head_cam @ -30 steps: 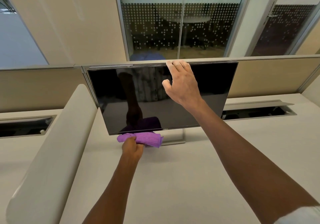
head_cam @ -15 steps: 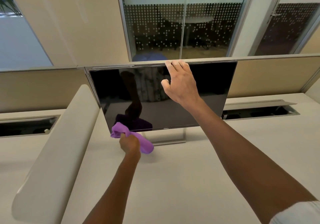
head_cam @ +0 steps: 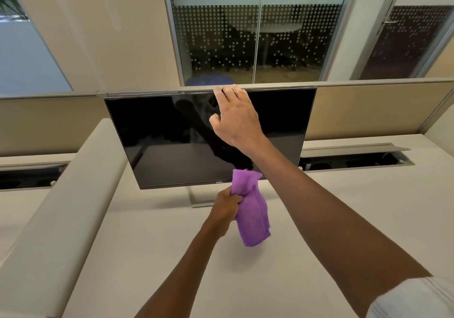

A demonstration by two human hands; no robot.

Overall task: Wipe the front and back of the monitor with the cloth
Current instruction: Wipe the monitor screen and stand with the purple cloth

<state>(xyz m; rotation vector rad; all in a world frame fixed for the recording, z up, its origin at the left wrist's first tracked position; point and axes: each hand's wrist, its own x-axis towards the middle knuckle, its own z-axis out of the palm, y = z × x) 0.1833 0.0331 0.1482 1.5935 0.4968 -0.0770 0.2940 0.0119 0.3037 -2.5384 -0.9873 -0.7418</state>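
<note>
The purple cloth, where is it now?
In the head view, the purple cloth hangs from the left hand, just below the monitor bottom edge, right of its stand.

White desk (head_cam: pixel 172 256), beige partition (head_cam: pixel 380 111), dotted glass wall (head_cam: pixel 245 35), daylight

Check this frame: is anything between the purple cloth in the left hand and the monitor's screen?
Nothing visible blocks it. The left hand grips the purple cloth, whose top edge overlaps the lower bezel of the monitor. The right hand holds the top edge, and its forearm crosses the screen's right part.
</note>
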